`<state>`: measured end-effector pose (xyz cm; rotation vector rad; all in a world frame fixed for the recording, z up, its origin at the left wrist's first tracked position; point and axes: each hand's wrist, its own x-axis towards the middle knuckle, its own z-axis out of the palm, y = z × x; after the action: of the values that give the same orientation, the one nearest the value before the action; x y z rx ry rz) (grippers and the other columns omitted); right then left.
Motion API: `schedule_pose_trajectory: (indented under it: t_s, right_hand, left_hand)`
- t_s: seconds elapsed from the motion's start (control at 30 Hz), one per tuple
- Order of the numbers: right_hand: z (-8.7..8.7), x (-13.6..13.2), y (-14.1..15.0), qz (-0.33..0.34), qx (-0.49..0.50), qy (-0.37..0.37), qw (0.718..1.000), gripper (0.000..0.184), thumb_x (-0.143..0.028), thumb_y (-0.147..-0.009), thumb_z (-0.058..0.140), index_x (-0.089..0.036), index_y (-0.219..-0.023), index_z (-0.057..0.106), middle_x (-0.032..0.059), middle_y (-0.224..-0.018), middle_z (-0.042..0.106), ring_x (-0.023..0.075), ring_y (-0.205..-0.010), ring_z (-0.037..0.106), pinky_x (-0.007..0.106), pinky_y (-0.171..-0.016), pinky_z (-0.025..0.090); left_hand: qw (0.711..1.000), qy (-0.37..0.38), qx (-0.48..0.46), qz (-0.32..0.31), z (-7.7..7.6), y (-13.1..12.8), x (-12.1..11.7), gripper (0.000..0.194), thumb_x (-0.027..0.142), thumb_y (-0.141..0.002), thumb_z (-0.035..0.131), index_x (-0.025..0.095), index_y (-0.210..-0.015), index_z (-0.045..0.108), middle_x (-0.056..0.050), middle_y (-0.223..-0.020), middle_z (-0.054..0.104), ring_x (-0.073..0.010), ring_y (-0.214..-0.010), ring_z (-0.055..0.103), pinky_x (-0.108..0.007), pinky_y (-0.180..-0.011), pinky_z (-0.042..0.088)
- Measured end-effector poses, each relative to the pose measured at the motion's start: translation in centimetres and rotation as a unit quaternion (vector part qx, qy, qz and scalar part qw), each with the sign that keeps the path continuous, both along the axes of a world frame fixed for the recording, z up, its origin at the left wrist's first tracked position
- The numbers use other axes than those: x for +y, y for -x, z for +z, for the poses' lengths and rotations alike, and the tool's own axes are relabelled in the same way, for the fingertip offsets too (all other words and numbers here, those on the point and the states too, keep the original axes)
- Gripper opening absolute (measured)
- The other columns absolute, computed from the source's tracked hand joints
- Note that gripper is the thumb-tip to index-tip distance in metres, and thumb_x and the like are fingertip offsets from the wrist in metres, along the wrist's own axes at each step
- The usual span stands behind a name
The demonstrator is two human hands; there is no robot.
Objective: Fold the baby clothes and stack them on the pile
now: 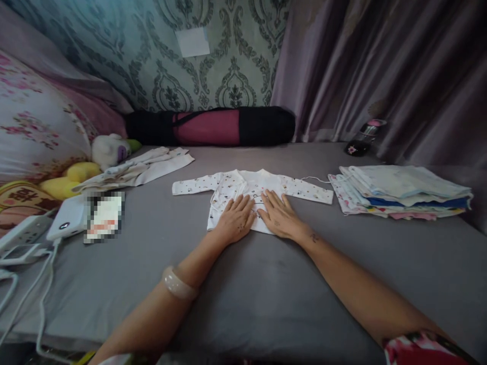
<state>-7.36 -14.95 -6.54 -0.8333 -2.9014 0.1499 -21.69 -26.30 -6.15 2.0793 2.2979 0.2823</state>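
A small white baby shirt (262,180) with a scattered print lies spread on the grey bed sheet (266,284), its two sleeves stretched out to the sides. My left hand (236,219) rests flat on the left half of its body, fingers extended. Beside it, my right hand (280,215) presses flat on the right half, fingers also stretched out. The fingertips of both hands point inward and away from me, with a narrow strip of cloth between them. Part of the shirt's lower front is hidden under my hands.
To the right sits a stack of folded clothes (403,190), with a dark bottle (361,138) behind it. Loose pale clothes (152,170) and plush toys (110,151) lie left. Nearer are a white charger (68,218), a power strip (25,235) and cables. A black-and-red roll bag (207,126) lies along the wall.
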Motion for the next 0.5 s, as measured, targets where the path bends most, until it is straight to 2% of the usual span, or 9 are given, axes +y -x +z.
schedule_pose_trajectory:
  t_s: [0.17, 0.3, 0.33, 0.4, 0.47, 0.5]
  right_hand:
    - [0.4, -2.0, -1.4, 0.053, -0.011, 0.031, 0.998, 0.068, -0.05, -0.1, 0.017, -0.007, -0.151, 0.029, 0.0166, -0.159, 0.019, 0.0275, -0.148, 0.013, 0.046, -0.12, 0.012]
    - [1.8, -3.6, -3.5, 0.113, -0.022, 0.091, 0.989, 0.07, -0.053, -0.099, 0.021, -0.008, -0.151, 0.028, 0.0159, -0.159, 0.02, 0.0274, -0.148, 0.012, 0.046, -0.12, 0.013]
    - [2.4, -3.7, -3.8, 0.127, -0.02, 0.11, 0.986, 0.069, -0.053, -0.099, 0.023, -0.009, -0.15, 0.031, 0.0162, -0.158, 0.023, 0.0278, -0.147, 0.016, 0.046, -0.119, 0.015]
    - [3.7, -3.5, -4.1, 0.152, -0.01, 0.153, 0.976, 0.059, -0.048, -0.099, 0.027, -0.012, -0.142, 0.045, 0.0158, -0.15, 0.041, 0.0268, -0.14, 0.034, 0.043, -0.115, 0.026]
    - [4.7, -2.5, -3.4, 0.144, 0.009, 0.19, 0.971, 0.048, -0.04, -0.101, 0.027, -0.015, -0.12, 0.063, 0.0127, -0.126, 0.063, 0.0227, -0.118, 0.056, 0.037, -0.102, 0.04]
    - [5.0, -1.8, -2.8, 0.125, 0.022, 0.198, 0.972, 0.045, -0.035, -0.101, 0.026, -0.016, -0.108, 0.067, 0.0105, -0.111, 0.069, 0.0205, -0.105, 0.062, 0.035, -0.095, 0.044]
  left_hand:
    - [0.999, 0.04, 0.001, 0.02, 0.3, -0.2, 0.0, 0.054, 0.034, -0.1, 0.026, 0.012, -0.149, 0.032, -0.01, -0.158, 0.026, -0.0269, -0.147, 0.019, -0.048, -0.119, 0.02]
    - [0.999, 0.031, -0.006, 0.026, 0.9, -0.4, 0.0, 0.052, 0.029, -0.098, 0.031, 0.013, -0.147, 0.036, -0.01, -0.156, 0.031, -0.026, -0.146, 0.023, -0.047, -0.118, 0.022]
    - [0.999, 0.018, -0.008, 0.029, 1.0, -0.5, 0.1, 0.05, 0.028, -0.098, 0.031, 0.014, -0.145, 0.039, -0.01, -0.154, 0.035, -0.0257, -0.145, 0.026, -0.047, -0.118, 0.023]
    - [0.999, -0.014, -0.012, 0.035, 1.1, -0.5, 0.2, 0.045, 0.031, -0.099, 0.031, 0.015, -0.137, 0.047, -0.01, -0.148, 0.045, -0.0249, -0.141, 0.034, -0.046, -0.116, 0.027]
    - [0.998, -0.049, -0.011, 0.039, 1.1, -0.4, 0.4, 0.044, 0.038, -0.1, 0.03, 0.016, -0.129, 0.054, -0.01, -0.143, 0.051, -0.0242, -0.137, 0.04, -0.045, -0.115, 0.029]
    - [0.997, -0.062, -0.006, 0.039, 1.1, -0.3, 0.5, 0.045, 0.041, -0.1, 0.031, 0.016, -0.128, 0.055, -0.01, -0.143, 0.051, -0.0245, -0.138, 0.04, -0.045, -0.115, 0.028]
